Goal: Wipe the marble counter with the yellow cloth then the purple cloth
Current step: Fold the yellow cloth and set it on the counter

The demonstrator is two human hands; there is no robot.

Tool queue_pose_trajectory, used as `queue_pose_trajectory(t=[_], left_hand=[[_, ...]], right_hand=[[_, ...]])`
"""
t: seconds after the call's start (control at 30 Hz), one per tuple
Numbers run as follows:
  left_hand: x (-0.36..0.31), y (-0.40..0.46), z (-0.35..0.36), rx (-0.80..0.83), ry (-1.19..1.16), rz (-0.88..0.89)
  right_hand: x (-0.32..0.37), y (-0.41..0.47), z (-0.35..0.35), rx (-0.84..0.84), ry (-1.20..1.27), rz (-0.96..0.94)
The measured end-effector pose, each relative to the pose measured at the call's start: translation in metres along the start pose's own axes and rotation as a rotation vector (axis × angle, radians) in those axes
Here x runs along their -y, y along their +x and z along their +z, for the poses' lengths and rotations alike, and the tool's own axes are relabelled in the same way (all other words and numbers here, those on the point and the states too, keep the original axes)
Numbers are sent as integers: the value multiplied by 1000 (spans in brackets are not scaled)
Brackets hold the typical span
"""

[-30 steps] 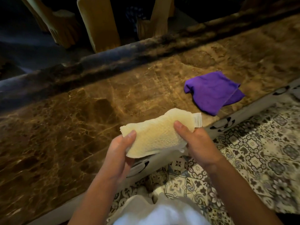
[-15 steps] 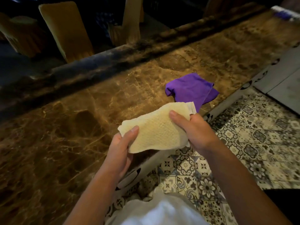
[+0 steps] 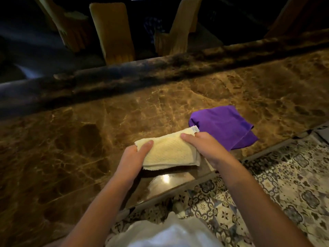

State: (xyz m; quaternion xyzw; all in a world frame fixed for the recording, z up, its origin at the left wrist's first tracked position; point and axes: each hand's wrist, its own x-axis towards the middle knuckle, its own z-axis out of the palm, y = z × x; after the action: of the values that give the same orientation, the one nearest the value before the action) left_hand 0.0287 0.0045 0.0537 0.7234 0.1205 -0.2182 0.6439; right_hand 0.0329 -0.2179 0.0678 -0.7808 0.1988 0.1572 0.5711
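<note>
The brown marble counter [image 3: 74, 157] fills the middle band of the frame from left edge to right, its raised far ledge running across the upper third. Compared with half a second ago, more of its near edge shows at lower centre, with a bright glare spot on the polish there. The patterned floor tiles [image 3: 277, 184] take the lower right; the upholstered chairs [image 3: 112, 31] in the dark upper left and upper centre are hard to make out, and their lower parts are hidden behind the ledge.

The purple cloth [image 3: 226, 125] lies crumpled on the counter at right of centre, near its front edge, as it lay before. Its lower left corner is hidden behind the right hand.

The yellow cloth [image 3: 169, 152] sits at frame centre, now folded into a thicker, narrower pad than in the earlier frame, and held over the counter near its front edge rather than out past it. Whether it touches the marble cannot be told. The left hand [image 3: 133, 157] grips its left end, thumb on top, fingers hidden beneath. The right hand [image 3: 204, 145] grips the right end the same way. A small white label [image 3: 195, 128] pokes up at the cloth's upper right corner; its print is too small to read.

White clothing [image 3: 169, 234], cut off by the bottom edge, shows at lower centre.
</note>
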Motion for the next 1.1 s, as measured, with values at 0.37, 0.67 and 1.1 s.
queue_pose_trajectory(t=[0.37, 0.67, 1.1], left_hand=[[-26, 50, 12, -234, -1, -139], [15, 48, 4, -272, 478, -167], [21, 40, -4, -353, 1137, 26]], right_hand=[[17, 100, -4, 243, 59, 25], [-12, 91, 5, 154, -420, -74], [-2, 55, 3, -42, -850, -147]])
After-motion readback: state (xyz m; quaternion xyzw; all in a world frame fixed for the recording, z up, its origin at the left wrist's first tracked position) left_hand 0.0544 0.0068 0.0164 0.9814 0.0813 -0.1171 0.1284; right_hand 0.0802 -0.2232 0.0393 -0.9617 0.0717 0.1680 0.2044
